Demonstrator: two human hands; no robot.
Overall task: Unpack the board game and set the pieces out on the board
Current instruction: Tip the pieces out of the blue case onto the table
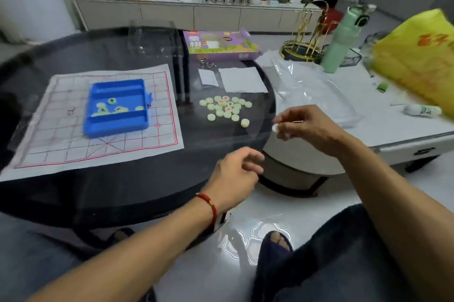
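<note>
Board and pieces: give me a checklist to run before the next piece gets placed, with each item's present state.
1. Board spread flat on the round table: ok.
2. Board squares free for pieces: not ok, the blue tray sits on it.
3. Tray emptied: not ok, several pieces lie in it.
4. Loose pieces within reach on the table: ok.
5. Right hand holds a piece: ok, a pale disc is pinched at its fingertips.
6. Left hand free: cannot tell, fingers curled.
</note>
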